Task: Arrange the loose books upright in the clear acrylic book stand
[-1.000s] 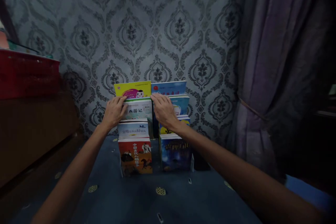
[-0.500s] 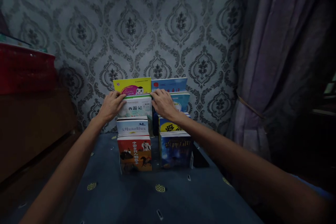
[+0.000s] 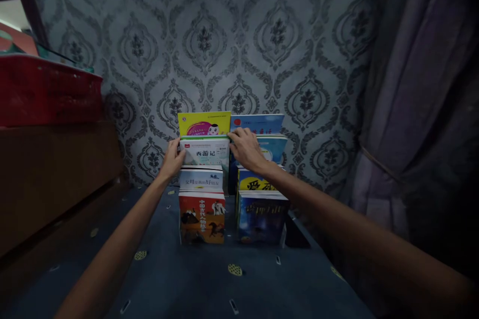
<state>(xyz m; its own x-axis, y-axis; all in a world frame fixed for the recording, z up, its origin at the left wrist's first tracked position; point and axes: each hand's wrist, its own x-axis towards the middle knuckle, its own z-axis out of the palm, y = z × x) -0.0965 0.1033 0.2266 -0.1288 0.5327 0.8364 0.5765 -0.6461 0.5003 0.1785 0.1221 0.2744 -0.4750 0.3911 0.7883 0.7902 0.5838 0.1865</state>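
My left hand [image 3: 173,159] grips the left edge of a pale white book [image 3: 205,153] with dark Chinese characters and a green-edged top. At that book's upper right corner, my right hand [image 3: 247,148] has its fingers closed on the edge; some fingertips are hidden. Behind stands a taller yellow book [image 3: 204,122] with a cartoon figure. In front, a light blue-and-white book [image 3: 201,179] and a red-orange book [image 3: 202,219] step down in height. The right row has a blue book [image 3: 258,122], a lighter blue book [image 3: 275,147], a yellow-and-blue book [image 3: 250,183] and a dark blue book [image 3: 262,219].
The books stand on a dark blue cloth [image 3: 187,279] with yellow patterned spots. A patterned wall [image 3: 239,35] rises behind. To the left, a red bin [image 3: 52,89] rests on a brown box [image 3: 56,174]. A purple curtain [image 3: 407,84] hangs right. A black flat object [image 3: 297,233] lies beside the right row.
The view has shifted, so the scene sits farther right. My left hand has slid from the top left corner down to the white book's left side. My right hand stays at its right corner.
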